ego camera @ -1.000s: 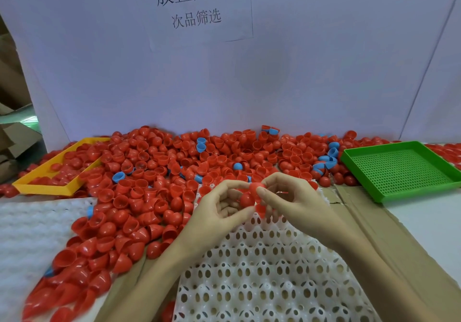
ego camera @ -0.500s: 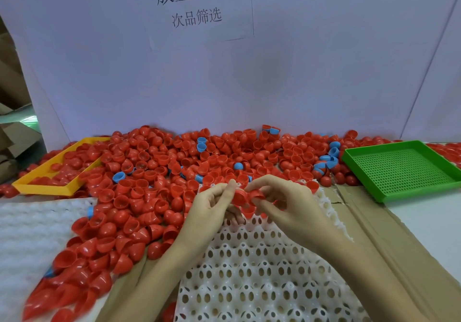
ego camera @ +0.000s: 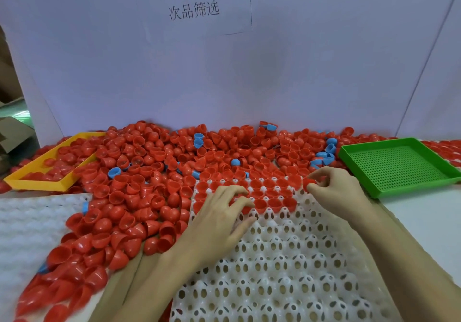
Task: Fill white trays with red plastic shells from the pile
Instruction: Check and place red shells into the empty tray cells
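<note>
Presently, at your far left a yellow tray [ego camera: 37,184] sits at the edge of the pile of red shells [ego camera: 139,192], with shells lying inside it. A white foam sheet [ego camera: 30,234] lies in front of it, near you. The pile runs across the back of the bench against the white backboard [ego camera: 299,72], with a few blue shells [ego camera: 114,172] scattered through it. Your left hand [ego camera: 219,219] lies over the white tray [ego camera: 287,271], fingers spread and loosely bent, tips on the red shells [ego camera: 269,197] already seated in the far rows; whether it holds one cannot be told. The near rows of the tray show open holes. Your right hand [ego camera: 334,192] is at the tray's far right corner, thumb and forefinger pinching a single red shell [ego camera: 309,182]. A green perforated tray [ego camera: 399,167] stands just beside that hand, on the right.
</note>
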Available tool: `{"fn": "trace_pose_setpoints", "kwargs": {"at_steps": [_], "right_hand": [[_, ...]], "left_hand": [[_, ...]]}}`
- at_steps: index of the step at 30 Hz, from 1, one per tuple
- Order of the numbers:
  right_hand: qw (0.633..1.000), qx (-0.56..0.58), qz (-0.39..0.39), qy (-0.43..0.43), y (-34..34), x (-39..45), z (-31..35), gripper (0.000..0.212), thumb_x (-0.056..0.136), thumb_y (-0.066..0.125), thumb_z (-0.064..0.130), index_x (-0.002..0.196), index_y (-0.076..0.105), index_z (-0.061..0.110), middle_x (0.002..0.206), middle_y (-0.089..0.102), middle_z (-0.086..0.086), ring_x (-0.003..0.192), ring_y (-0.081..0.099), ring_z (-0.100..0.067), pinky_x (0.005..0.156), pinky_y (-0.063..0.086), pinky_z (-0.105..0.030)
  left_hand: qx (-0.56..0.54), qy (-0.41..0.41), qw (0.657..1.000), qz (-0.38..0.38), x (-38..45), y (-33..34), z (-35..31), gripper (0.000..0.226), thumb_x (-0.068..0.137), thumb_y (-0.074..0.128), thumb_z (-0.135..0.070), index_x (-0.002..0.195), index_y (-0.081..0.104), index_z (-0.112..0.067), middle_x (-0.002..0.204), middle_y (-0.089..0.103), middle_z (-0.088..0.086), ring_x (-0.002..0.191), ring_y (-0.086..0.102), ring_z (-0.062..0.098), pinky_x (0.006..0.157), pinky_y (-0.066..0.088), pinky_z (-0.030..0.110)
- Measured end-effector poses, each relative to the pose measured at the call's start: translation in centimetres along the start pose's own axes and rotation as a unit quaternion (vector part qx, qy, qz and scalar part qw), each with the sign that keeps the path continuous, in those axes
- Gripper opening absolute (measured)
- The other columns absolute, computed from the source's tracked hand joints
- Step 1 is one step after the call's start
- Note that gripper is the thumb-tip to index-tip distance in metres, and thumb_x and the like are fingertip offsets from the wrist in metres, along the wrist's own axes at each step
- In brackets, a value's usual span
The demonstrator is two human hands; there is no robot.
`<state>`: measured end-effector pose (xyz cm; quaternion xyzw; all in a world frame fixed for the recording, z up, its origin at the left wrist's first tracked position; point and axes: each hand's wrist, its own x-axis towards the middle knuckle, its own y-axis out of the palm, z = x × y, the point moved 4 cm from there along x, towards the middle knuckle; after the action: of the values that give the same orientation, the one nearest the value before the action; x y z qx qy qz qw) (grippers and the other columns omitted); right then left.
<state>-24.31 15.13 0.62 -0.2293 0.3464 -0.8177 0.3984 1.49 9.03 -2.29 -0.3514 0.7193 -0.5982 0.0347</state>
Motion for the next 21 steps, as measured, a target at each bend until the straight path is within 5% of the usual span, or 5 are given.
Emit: {"fn": "trace_pose_setpoints", "kwargs": {"at_steps": [5,10,18,21], "right_hand": [[0.998,-0.001,0.054,0.031,0.03,0.03,-0.62,0.044,0.093,0.071,0.026,0.133,0.058,0.015,0.126,0.065,-0.008,0.116,0.061,-0.024,0.085,0.045,-0.032],[0.996,-0.012,0.081,0.016,0.05,-0.03,-0.47,0.016,0.094,0.070,0.030,0.109,0.072,0.026,0.098,0.072,0.000,0.079,0.061,-0.007,0.057,0.041,-0.023],[0.997,-0.051,0.060,-0.004,0.09,0.10,-0.75,0.018,0.097,0.070,0.034,0.081,0.068,0.028,0.078,0.064,0.012,0.073,0.056,0.004,0.054,0.038,-0.016],[0.997,-0.057,0.043,-0.019,-0.02,0.00,-0.35,0.002,0.095,0.069,0.026,0.095,0.067,0.025,0.083,0.063,0.010,0.074,0.056,0.001,0.055,0.038,-0.017]], "left_hand": [[0.002,0.004,1.000,0.023,0.03,0.25,0.21,0.037,0.109,0.042,-0.047,0.139,0.056,-0.031,0.140,0.048,-0.023,0.133,0.036,-0.006,0.111,0.019,0.009],[0.004,0.005,1.000,0.026,-0.03,0.48,0.35,0.037,0.109,0.041,-0.048,0.138,0.056,-0.032,0.139,0.048,-0.024,0.132,0.038,-0.005,0.110,0.022,0.010],[-0.001,0.005,1.000,0.025,0.07,0.50,0.19,0.034,0.109,0.045,-0.045,0.139,0.057,-0.032,0.138,0.048,-0.025,0.131,0.037,-0.007,0.110,0.021,0.007],[-0.002,0.006,1.000,0.026,0.07,0.37,0.10,0.034,0.109,0.045,-0.044,0.139,0.056,-0.032,0.138,0.048,-0.025,0.131,0.036,-0.008,0.111,0.022,0.010]]}}
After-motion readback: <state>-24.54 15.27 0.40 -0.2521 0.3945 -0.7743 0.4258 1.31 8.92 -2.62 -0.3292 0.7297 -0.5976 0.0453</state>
